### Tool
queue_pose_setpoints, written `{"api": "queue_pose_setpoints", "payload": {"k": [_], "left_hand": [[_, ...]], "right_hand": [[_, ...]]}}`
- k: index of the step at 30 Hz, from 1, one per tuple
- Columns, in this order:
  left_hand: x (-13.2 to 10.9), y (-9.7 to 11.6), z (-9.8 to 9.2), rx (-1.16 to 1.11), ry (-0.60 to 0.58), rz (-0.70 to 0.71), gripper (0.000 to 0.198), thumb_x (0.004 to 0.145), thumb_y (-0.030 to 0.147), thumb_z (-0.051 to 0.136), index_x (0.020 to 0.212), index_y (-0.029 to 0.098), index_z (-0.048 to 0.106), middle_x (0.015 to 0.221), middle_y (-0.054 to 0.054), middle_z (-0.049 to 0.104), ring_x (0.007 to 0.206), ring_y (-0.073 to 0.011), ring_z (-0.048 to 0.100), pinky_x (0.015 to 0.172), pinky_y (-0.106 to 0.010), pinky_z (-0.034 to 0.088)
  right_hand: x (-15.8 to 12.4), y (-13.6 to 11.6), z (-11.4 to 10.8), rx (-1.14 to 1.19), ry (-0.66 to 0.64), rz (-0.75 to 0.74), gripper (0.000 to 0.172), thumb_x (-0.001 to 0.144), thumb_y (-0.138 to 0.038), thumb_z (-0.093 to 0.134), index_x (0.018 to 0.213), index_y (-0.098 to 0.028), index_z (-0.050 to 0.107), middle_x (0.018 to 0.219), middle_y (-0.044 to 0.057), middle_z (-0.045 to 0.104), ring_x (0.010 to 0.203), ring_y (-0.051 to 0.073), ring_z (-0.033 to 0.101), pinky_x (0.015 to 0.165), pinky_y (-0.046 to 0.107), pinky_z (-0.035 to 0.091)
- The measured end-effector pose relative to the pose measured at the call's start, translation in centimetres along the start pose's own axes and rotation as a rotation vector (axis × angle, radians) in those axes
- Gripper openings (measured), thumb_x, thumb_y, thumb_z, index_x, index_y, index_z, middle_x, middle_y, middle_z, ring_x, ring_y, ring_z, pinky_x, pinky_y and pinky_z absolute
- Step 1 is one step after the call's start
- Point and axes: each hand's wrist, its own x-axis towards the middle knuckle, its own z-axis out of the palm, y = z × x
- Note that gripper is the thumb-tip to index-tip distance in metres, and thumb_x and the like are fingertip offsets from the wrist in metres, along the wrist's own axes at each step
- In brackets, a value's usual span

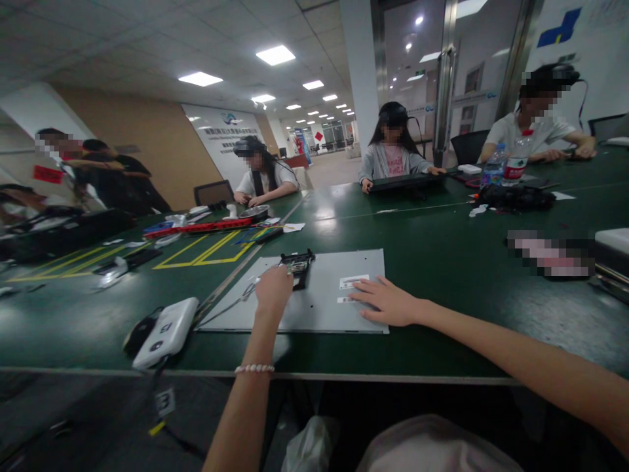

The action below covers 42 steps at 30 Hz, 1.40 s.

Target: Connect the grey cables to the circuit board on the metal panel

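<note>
Forearms [506, 347] lead to a flat, labelled grey panel [327, 288]; right grip [393, 305] spread, left grip [275, 288] unclear.

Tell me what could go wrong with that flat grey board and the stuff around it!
The white box sits near the front edge of the green table, its dark cable hanging down, so a tug might pull it off. A thin cable lies across the grey board beside the left hand and could snag.
</note>
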Motion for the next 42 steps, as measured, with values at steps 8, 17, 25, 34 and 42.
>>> {"api": "queue_pose_setpoints", "payload": {"k": [8, 17, 25, 34, 42], "left_hand": [[2.3, -5.0, 2.8, -0.001, -0.012, -0.102, 0.036, 0.088, 0.013, 0.037, 0.104, 0.013, 0.069, 0.103, -0.020, 0.070, 0.098, -0.0316, 0.066, 0.077, -0.036, 0.050], [5.0, -4.0, -0.9, -0.114, 0.314, -0.097, 0.043, 0.097, 0.029, 0.030, 0.120, 0.019, 0.065, 0.106, -0.016, 0.070, 0.098, -0.0305, 0.066, 0.081, -0.037, 0.048], [8.5, 4.4, 0.6, -0.156, 0.150, -0.004, 0.039, 0.095, 0.018, 0.033, 0.113, 0.013, 0.067, 0.109, -0.018, 0.070, 0.105, -0.0279, 0.064, 0.086, -0.034, 0.046], [8.1, 2.3, 3.0, -0.291, 0.152, -0.075, 0.040, 0.098, 0.027, 0.033, 0.131, 0.016, 0.052, 0.122, -0.016, 0.065, 0.115, -0.0281, 0.060, 0.094, -0.040, 0.043], [8.3, 0.3, 4.0, -0.327, 0.034, -0.228, 0.036, 0.092, 0.024, 0.038, 0.120, 0.015, 0.059, 0.122, -0.021, 0.064, 0.116, -0.0347, 0.058, 0.098, -0.055, 0.040]], "right_hand": [[-0.1, 0.1, -0.1, 0.030, -0.014, 0.001, 0.061, 0.099, -0.054, 0.030, 0.152, -0.024, 0.032, 0.161, 0.009, 0.022, 0.148, 0.029, 0.018, 0.117, 0.058, 0.009], [-0.1, 0.1, 0.2, 0.010, -0.017, 0.010, 0.060, 0.099, -0.054, 0.030, 0.152, -0.025, 0.032, 0.161, 0.009, 0.022, 0.147, 0.029, 0.019, 0.117, 0.057, 0.009], [0.1, 0.0, 0.0, 0.001, -0.013, 0.012, 0.062, 0.099, -0.056, 0.029, 0.152, -0.024, 0.033, 0.161, 0.010, 0.023, 0.147, 0.031, 0.020, 0.116, 0.058, 0.011], [0.0, 0.0, 0.2, -0.018, -0.006, 0.009, 0.059, 0.100, -0.052, 0.032, 0.152, -0.024, 0.033, 0.161, 0.010, 0.023, 0.147, 0.030, 0.020, 0.116, 0.058, 0.011], [-0.1, 0.1, -0.2, 0.011, -0.028, -0.012, 0.061, 0.100, -0.054, 0.029, 0.153, -0.023, 0.031, 0.161, 0.011, 0.022, 0.148, 0.030, 0.018, 0.116, 0.058, 0.011]]}}
